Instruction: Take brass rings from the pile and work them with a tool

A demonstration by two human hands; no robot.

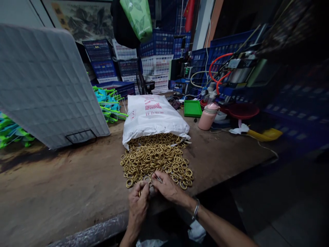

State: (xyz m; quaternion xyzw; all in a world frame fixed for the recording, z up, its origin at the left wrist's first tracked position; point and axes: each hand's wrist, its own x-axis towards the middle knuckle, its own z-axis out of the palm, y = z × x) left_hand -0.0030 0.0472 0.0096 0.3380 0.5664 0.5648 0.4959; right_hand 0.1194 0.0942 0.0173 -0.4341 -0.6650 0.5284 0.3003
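A heap of brass-coloured rings (154, 156) spills out of the open mouth of a white printed sack (156, 115) on the table. At the near edge of the heap, my left hand (138, 200) is closed, with the gold edge of a ring (139, 193) showing between its fingers. Close beside it, my right hand (167, 187) pinches a thin, dark metal piece (158, 178) whose kind I cannot make out. Between the fingertips of both hands a paler ring (147, 179) shows; which hand grips it is unclear. A metal bracelet (196, 209) circles my right wrist.
A padded grey-white panel (51, 82) stands at the left, with green and blue plastic pieces (109, 103) behind it. A pink bottle (207, 116), a green tray (192, 108) and a yellow scoop (266, 134) lie to the right. Stacked crates (156, 65) fill the back.
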